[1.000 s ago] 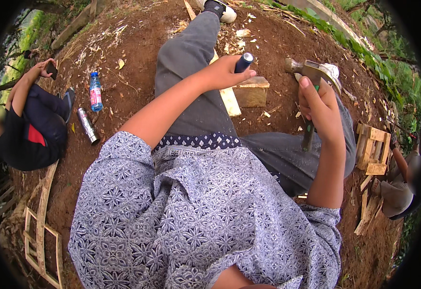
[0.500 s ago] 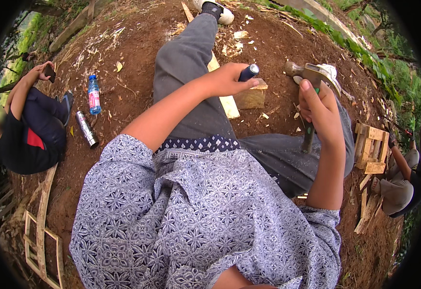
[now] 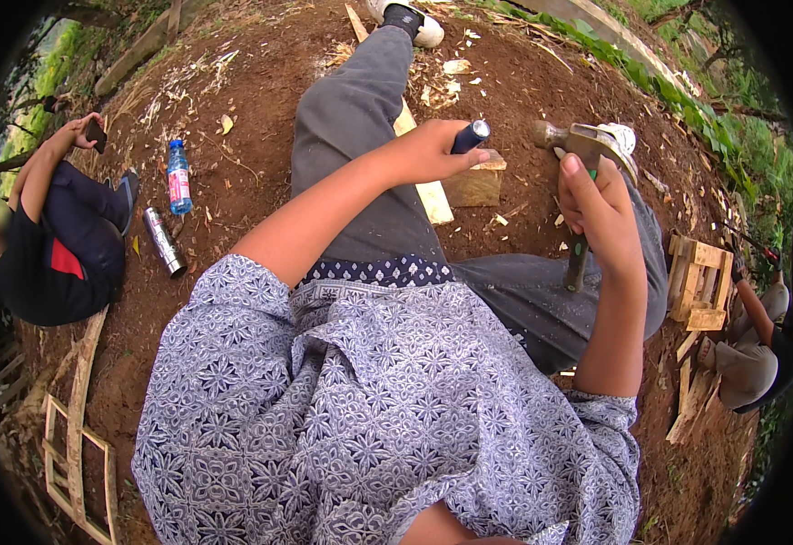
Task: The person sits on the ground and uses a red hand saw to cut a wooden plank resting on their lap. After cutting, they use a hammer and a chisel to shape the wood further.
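Observation:
My left hand (image 3: 425, 152) is wrapped round a dark blue handle with a metal end cap (image 3: 472, 136), perhaps a chisel. Its lower part is hidden behind the hand. Just beneath stands a wooden block (image 3: 474, 188) on the soil, next to a pale flat board (image 3: 433, 202). My right hand (image 3: 598, 204) grips a hammer (image 3: 583, 139) by its dark and green handle, the thumb lying along it near the head. The hammer's head is raised to the right of the blue handle, apart from it.
Wood chips (image 3: 440, 91) lie on the brown soil. To the left are a water bottle (image 3: 178, 180), a silver flask (image 3: 163, 242), a seated person (image 3: 69, 227) with a phone and a wooden frame (image 3: 78, 454). At right, another person (image 3: 748, 363) sits by a small wooden structure (image 3: 700, 282).
The hammer's head has tilted slightly to the left in my right hand. My left hand stays in place on the blue handle.

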